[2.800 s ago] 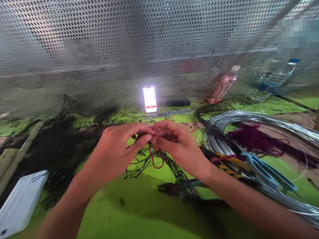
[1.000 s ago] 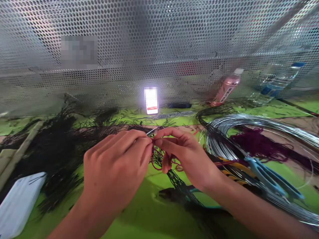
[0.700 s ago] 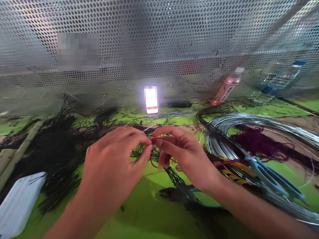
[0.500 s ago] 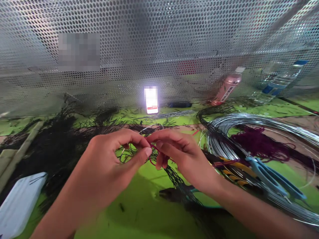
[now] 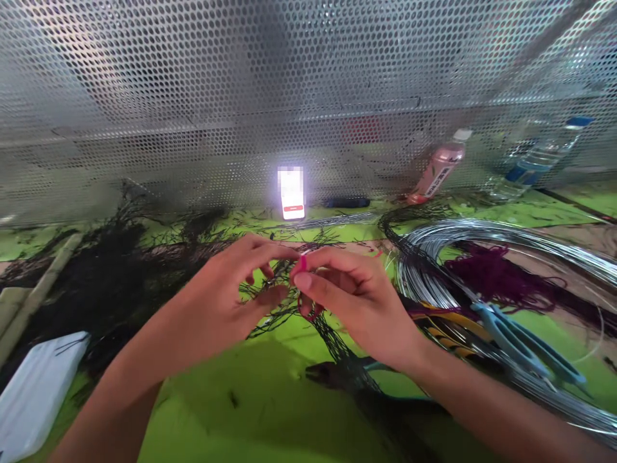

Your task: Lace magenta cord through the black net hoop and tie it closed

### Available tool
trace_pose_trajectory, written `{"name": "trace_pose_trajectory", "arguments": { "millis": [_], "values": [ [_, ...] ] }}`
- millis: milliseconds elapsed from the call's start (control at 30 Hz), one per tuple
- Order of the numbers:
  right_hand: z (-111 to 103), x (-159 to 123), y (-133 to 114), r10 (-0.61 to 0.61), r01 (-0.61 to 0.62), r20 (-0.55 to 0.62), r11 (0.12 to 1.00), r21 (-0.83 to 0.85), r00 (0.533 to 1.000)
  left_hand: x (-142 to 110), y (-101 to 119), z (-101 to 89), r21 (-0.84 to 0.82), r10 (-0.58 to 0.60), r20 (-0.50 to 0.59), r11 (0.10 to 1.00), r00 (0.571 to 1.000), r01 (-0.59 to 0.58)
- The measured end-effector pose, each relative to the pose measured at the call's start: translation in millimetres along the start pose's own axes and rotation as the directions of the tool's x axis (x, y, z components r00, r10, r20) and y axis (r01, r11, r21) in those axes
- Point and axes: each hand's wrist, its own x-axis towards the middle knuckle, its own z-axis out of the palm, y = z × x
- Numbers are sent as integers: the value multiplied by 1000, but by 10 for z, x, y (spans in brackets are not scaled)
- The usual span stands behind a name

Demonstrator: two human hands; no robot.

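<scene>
My left hand (image 5: 231,302) and my right hand (image 5: 351,299) meet over the green table (image 5: 216,399), fingertips almost touching. The right thumb and forefinger pinch a thin red string (image 5: 303,265), whose loop hangs just below the fingers. My left hand's fingers curl round strands of black netting (image 5: 274,312) next to that string. The netting trails down to the right under my right wrist. A big heap of the same black netting (image 5: 110,270) lies to the left.
A coil of silver wire (image 5: 482,238) lies at the right with purple thread (image 5: 496,273) and blue-handled scissors (image 5: 525,344) on it. Dark pliers (image 5: 332,374) rest under my right forearm. A lit phone (image 5: 290,191), two bottles (image 5: 441,170) and a perforated metal screen (image 5: 308,83) stand behind. A white object (image 5: 33,392) lies front left.
My hands stayed together, working the red string and netting. My left hand rolled its fingers open and shut, and the right pinch now shows the red string's end above the fingertips.
</scene>
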Motion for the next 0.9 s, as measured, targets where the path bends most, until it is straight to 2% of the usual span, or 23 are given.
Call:
{"name": "trace_pose_trajectory", "arguments": {
  "millis": [67,200,500,633,700,833,900],
  "values": [
    [-23,9,-28,-11,10,-41,999,-31,999,23,-29,19,10,7,37,1000,999,-7],
    [-71,36,-69,-29,21,-97,997,-78,995,45,7,22,15,10,15,1000,1000,-10],
    [-82,72,-30,-5,23,-223,997,77,975,33,-28,-5,0,-77,-21,997,997,77],
    [-137,106,-104,-62,90,-288,992,85,955,22,-42,-57,36,-135,-72,990,988,138],
    [-191,128,-187,-45,93,-292,984,152,955,14,-47,-103,56,-167,-101,983,981,173],
    [-340,160,-375,73,31,-269,931,365,960,-10,-69,-190,69,-223,-139,970,965,234],
    [-411,166,-436,71,42,-265,916,399,962,-25,-83,-215,87,-217,-172,968,961,234]
  ]
}}
